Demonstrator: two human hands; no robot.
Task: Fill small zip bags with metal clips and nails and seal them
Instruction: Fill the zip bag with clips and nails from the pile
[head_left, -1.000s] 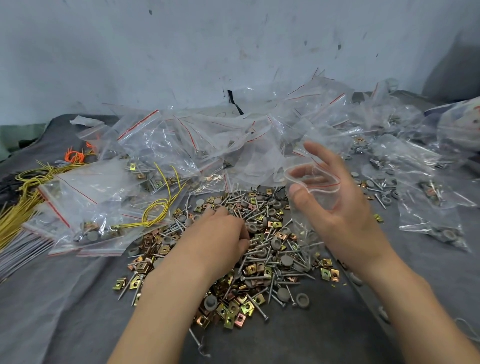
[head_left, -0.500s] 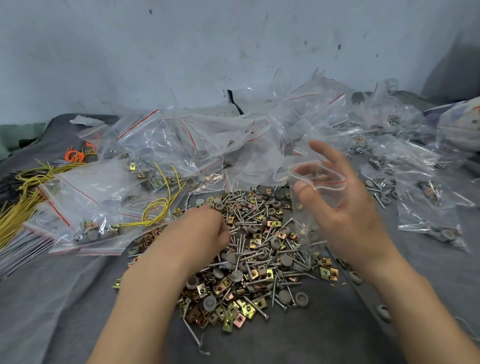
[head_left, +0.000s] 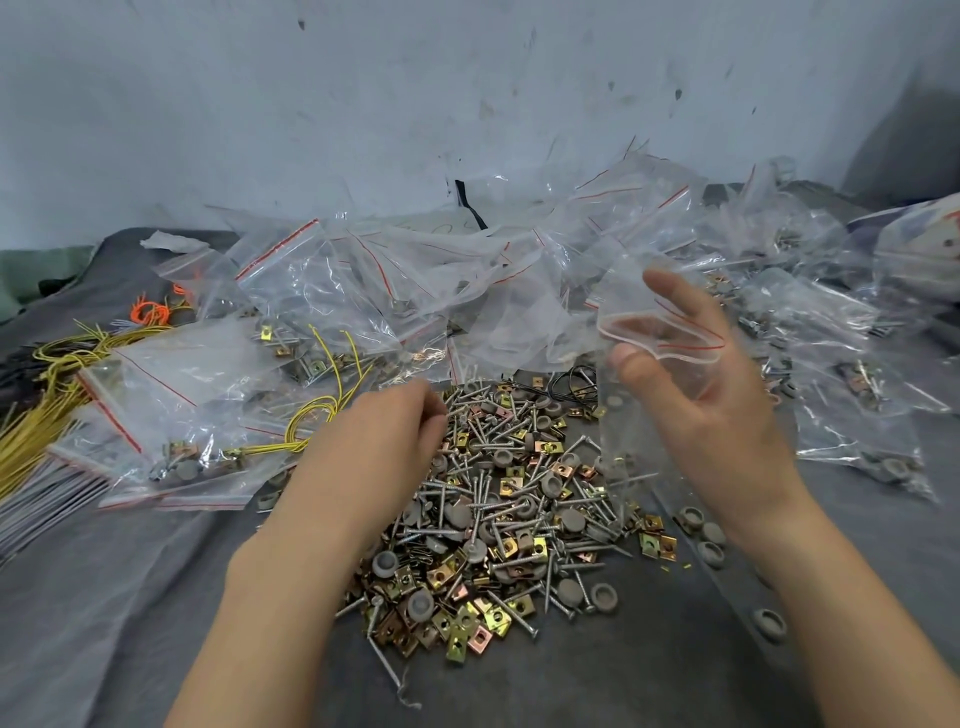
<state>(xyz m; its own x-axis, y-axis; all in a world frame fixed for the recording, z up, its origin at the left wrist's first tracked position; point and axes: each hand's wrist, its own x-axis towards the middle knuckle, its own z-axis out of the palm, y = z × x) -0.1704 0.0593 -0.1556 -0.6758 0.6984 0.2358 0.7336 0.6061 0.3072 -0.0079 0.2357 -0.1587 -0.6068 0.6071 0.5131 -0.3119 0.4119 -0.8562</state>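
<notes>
A heap of gold metal clips, steel nails and grey round caps (head_left: 498, 530) lies on the grey cloth in front of me. My right hand (head_left: 706, 410) holds a small clear zip bag (head_left: 660, 338) above the heap's right side, thumb and fingers spreading its red-lined mouth. The bag hangs down and looks empty. My left hand (head_left: 384, 447) is at the heap's left edge, fingers curled over the nails at its far side; what they pinch is hidden.
Many clear zip bags (head_left: 395, 280), some holding parts, are piled behind the heap and to the right. Yellow wires (head_left: 47, 410) and orange ties (head_left: 150, 312) lie at the left. Loose grey caps (head_left: 711, 540) sit by my right wrist. A wall stands behind.
My left hand has slid from the heap's middle to its left far edge. My right hand has lifted the open bag slightly up and to the right.
</notes>
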